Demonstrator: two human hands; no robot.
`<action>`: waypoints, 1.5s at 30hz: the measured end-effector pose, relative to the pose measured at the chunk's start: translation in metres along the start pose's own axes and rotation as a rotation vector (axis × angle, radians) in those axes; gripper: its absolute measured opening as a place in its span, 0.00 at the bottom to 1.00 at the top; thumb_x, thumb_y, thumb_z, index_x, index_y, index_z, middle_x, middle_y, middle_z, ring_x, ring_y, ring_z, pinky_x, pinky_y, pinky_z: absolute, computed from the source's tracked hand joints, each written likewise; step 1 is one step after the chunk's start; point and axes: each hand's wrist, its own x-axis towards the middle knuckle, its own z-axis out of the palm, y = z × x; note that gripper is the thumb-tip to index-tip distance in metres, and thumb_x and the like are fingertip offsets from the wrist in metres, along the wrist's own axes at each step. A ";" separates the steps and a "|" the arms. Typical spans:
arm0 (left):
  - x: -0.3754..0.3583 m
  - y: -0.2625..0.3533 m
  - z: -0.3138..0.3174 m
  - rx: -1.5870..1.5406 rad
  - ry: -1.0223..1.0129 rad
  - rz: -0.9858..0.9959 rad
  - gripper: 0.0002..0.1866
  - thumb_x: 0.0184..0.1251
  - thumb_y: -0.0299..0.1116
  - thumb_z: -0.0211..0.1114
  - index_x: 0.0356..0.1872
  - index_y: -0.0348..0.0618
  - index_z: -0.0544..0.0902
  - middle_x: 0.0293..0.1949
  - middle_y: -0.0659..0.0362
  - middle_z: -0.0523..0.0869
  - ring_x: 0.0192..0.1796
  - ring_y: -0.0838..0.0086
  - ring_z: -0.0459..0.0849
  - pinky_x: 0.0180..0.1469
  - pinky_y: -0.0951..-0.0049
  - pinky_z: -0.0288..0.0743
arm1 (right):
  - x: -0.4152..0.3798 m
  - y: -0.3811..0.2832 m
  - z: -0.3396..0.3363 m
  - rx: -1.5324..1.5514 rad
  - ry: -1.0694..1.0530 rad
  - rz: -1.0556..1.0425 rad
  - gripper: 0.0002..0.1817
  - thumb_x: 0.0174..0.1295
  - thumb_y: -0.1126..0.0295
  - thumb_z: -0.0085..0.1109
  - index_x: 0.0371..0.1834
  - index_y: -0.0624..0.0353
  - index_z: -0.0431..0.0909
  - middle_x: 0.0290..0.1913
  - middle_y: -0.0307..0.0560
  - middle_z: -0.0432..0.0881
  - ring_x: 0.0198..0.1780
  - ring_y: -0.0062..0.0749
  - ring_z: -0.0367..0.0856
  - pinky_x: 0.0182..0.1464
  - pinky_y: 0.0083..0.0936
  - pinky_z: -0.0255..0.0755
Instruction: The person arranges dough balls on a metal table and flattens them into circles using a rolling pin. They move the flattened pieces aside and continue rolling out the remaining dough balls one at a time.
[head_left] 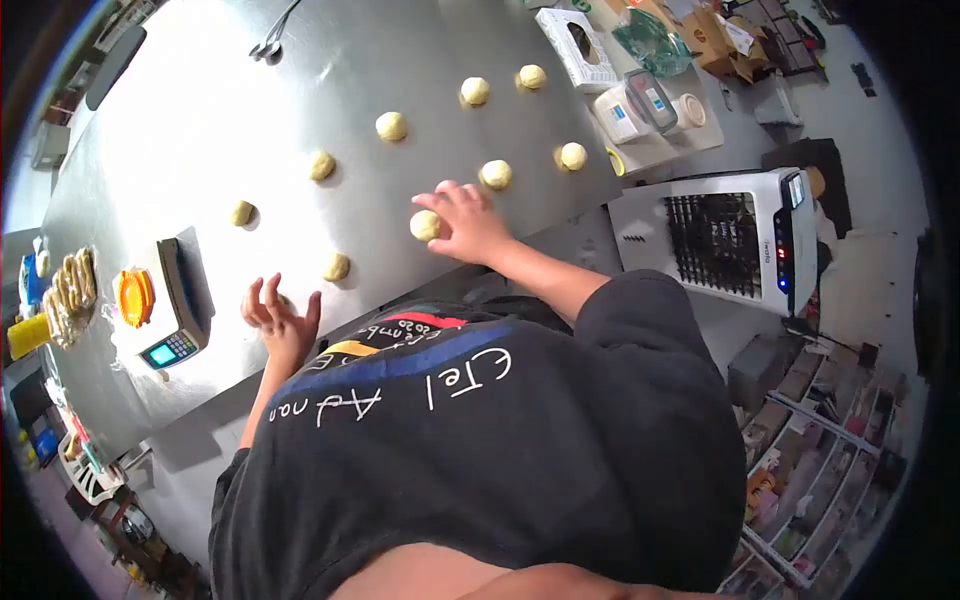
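My right hand point(466, 222) curls its thumb and fingers around a pale yellow dough ball point(424, 226) on the steel table point(330, 90). At the near edge, my left hand point(280, 318) has its thumb and fingers apart over another dough ball point(285, 301), which it mostly hides. Between the two hands sits a third dough ball point(336, 266). The near row continues to the right with more balls point(496, 174). Beyond it, several others form a far row, including one ball point(391, 126) near its middle.
On the left stands a digital scale point(180, 305) with an orange ridged item point(134, 297) beside it. A bag of long brown pieces point(71, 298) lies farther left. Plastic tubs point(640, 105) occupy a side surface at right, above a white appliance point(710, 240). Metal tongs point(268, 48) lie at the back.
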 end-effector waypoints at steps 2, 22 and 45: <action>0.032 0.052 0.001 -0.096 0.009 0.028 0.38 0.48 0.38 0.76 0.61 0.47 0.66 0.60 0.43 0.62 0.63 0.49 0.59 0.62 0.51 0.57 | -0.007 0.036 -0.031 -0.006 0.083 0.006 0.32 0.43 0.57 0.67 0.57 0.40 0.72 0.48 0.43 0.71 0.53 0.43 0.69 0.56 0.42 0.64; 0.100 0.370 0.112 -0.355 -0.259 -0.087 0.17 0.54 0.35 0.68 0.46 0.48 0.79 0.49 0.55 0.77 0.56 0.57 0.72 0.59 0.57 0.62 | -0.014 0.279 -0.092 0.121 -0.188 -0.244 0.28 0.44 0.63 0.68 0.53 0.41 0.73 0.51 0.43 0.70 0.57 0.41 0.69 0.62 0.40 0.61; 0.157 0.398 0.197 -0.248 -0.264 -0.054 0.32 0.48 0.50 0.73 0.55 0.50 0.76 0.52 0.57 0.78 0.57 0.61 0.73 0.60 0.59 0.61 | -0.043 0.380 -0.120 0.424 0.097 -0.069 0.40 0.54 0.68 0.55 0.73 0.55 0.52 0.66 0.55 0.65 0.60 0.47 0.71 0.65 0.41 0.63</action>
